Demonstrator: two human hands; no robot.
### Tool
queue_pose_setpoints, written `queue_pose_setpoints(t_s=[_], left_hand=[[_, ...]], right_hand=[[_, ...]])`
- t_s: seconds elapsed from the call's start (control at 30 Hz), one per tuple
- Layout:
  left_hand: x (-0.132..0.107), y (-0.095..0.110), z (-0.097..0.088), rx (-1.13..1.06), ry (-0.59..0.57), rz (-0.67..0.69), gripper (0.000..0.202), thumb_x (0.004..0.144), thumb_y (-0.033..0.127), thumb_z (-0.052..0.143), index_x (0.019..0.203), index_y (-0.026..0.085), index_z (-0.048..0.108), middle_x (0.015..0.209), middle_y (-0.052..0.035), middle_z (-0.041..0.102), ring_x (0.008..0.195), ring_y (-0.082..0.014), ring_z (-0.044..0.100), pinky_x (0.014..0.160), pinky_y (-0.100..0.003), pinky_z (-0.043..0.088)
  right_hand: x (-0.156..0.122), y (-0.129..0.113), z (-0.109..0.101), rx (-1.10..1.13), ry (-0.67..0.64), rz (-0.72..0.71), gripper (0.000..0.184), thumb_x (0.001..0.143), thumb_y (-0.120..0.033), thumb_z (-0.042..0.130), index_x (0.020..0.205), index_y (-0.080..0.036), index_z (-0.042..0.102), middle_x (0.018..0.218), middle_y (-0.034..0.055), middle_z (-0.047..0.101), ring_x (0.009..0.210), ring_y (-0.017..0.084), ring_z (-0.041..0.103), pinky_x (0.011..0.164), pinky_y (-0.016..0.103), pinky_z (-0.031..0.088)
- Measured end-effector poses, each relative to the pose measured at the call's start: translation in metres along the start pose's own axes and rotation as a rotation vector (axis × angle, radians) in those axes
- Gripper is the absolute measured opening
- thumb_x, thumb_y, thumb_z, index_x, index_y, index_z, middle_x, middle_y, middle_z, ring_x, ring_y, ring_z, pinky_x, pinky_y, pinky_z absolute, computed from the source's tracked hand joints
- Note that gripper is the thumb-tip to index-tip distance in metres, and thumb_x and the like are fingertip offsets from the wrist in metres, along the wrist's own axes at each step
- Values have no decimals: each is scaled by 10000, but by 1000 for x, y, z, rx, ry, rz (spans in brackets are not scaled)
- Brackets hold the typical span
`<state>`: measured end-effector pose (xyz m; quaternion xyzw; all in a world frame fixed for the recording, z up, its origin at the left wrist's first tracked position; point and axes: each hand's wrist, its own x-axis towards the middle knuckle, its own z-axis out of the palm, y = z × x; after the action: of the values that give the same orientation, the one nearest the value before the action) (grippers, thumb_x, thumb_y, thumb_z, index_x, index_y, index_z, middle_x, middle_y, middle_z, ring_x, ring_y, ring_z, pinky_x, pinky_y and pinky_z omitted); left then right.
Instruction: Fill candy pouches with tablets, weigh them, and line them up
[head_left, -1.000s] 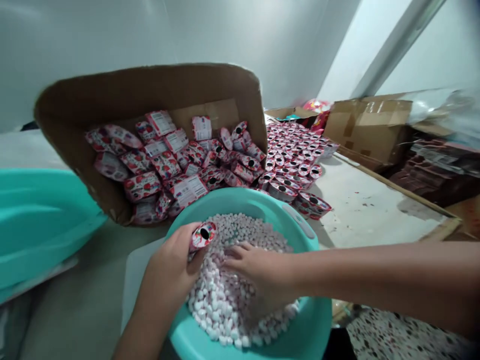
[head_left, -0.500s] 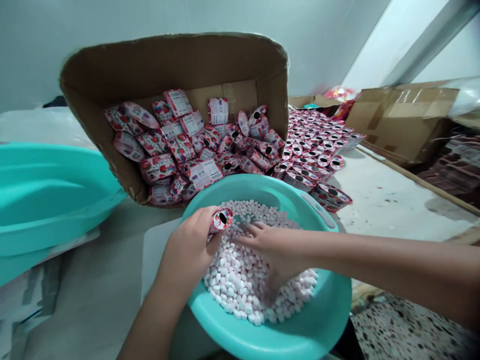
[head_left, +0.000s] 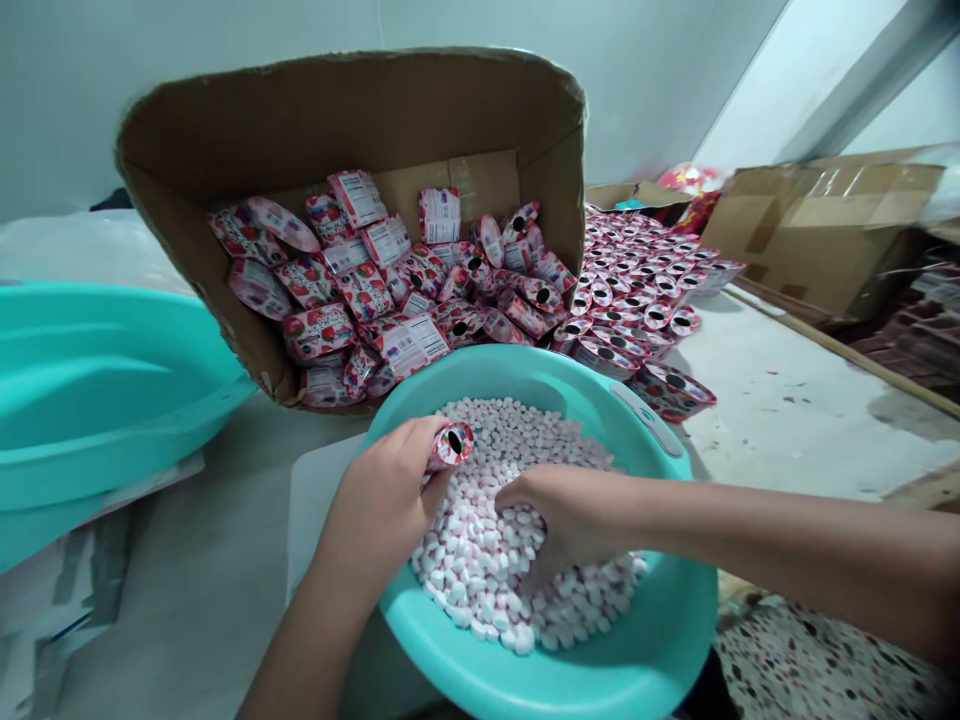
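A teal basin (head_left: 457,690) holds many small white-pink candies (head_left: 480,560). Over its left side, my left hand (head_left: 386,490) is wrapped round a small candy pack (head_left: 451,443) with a red berry print, its end with a black oval opening turned up. My right hand (head_left: 574,515) is in the candies at the middle of the basin, fingers curved down and spread from the thumb, fingertips sunk among the pieces. Whether it has any candies in its grasp cannot be seen.
Behind the basin, a cardboard box (head_left: 345,105) lies with its mouth facing me, full of berry-print packs (head_left: 322,330). More packs (head_left: 637,280) stand in rows to its right. At left is another teal basin (head_left: 112,370); a closed carton (head_left: 817,220) stands at right.
My right hand has gone from lying flat and stretched out over the candies to a curved shape with fingertips dug in. My left hand keeps hold of the pack.
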<state>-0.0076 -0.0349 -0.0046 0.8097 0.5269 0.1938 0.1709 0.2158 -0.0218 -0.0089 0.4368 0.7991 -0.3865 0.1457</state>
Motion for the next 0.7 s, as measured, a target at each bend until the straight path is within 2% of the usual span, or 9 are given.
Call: queue_pose_setpoints(t_s=[0.1, 0.3, 0.4, 0.53, 0.7], left_hand=[[0, 1, -1, -54, -33, -16, 280, 924, 259, 575, 1204, 265, 582, 1192, -27, 677, 1077, -237, 636, 862, -329, 474], [0, 2, -4, -113, -123, -26, 248, 886, 226, 598, 1131, 256, 586, 1104, -31, 673, 1020, -237, 628, 813, -314, 461], [0, 2, -5, -97, -138, -18, 227, 869, 221, 589, 1095, 232, 571, 1059, -55, 658, 976, -245, 624, 777, -316, 459], [0, 0, -4, -94, -98, -30, 172, 861, 248, 589, 1024, 213, 548, 1018, -77, 642, 936, -251, 618, 734, -316, 453], [-2, -1, -6, -156, -50, -70, 164, 859, 279, 609, 980, 213, 520, 983, -59, 624, 906, -242, 599, 713, -310, 433]], right_hand=[[4, -8, -15, 3, -8, 57, 518, 618, -333, 784, 1113, -196, 717, 747, -4, 698, 631, 175, 594, 513, 245, 346], [4, -35, -62, -134, 160, -83, 372, 685, -260, 698, 1054, -218, 717, 746, -8, 674, 620, 139, 547, 519, 246, 338], [7, -52, -78, -186, 175, -103, 330, 683, -290, 706, 999, -197, 691, 801, -5, 680, 662, 139, 561, 547, 243, 362], [12, -67, -86, -246, 155, -77, 367, 683, -352, 739, 1006, -188, 678, 879, 21, 693, 740, 174, 600, 575, 251, 379], [13, -67, -81, -279, 279, -99, 374, 672, -404, 770, 979, -213, 672, 841, 12, 671, 722, 186, 583, 596, 272, 366]])
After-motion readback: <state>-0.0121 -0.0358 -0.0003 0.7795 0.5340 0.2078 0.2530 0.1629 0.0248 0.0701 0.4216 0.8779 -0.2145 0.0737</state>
